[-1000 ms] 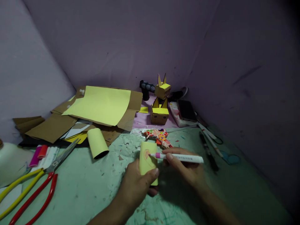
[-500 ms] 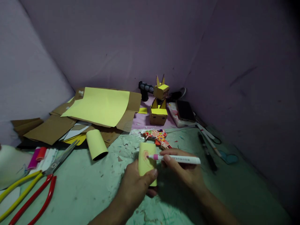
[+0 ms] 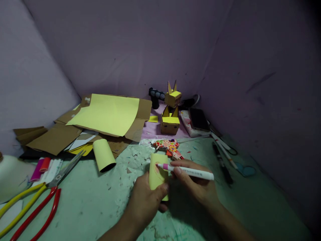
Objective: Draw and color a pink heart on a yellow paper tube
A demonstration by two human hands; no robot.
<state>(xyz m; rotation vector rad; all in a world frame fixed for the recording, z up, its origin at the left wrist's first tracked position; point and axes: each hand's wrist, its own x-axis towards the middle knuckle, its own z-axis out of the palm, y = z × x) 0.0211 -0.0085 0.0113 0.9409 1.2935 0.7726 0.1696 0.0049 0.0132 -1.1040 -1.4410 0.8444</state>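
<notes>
My left hand (image 3: 147, 194) grips a pale yellow paper tube (image 3: 159, 182) from below, thumb across its lower front. An orange-pink drawn mark shows on the tube's upper face. In my right hand (image 3: 198, 182) is a white marker (image 3: 193, 171) with a pink band, its tip against that mark. Just beyond the tube lies a flowery patterned glue gun (image 3: 169, 146). A second yellow paper tube (image 3: 104, 155) rests on the table to the left.
Scissors (image 3: 57, 179) with red and yellow handles lie at left beside several markers (image 3: 47, 169). Yellow paper (image 3: 107, 112) covers cardboard (image 3: 55, 137) behind. Eared cardboard boxes (image 3: 170, 126) and a phone (image 3: 199, 119) stand at the back. Pens (image 3: 222, 162) lie right.
The marker has tilted, its tip now slightly higher on the drawn mark. The held tube has shifted a little to the right.
</notes>
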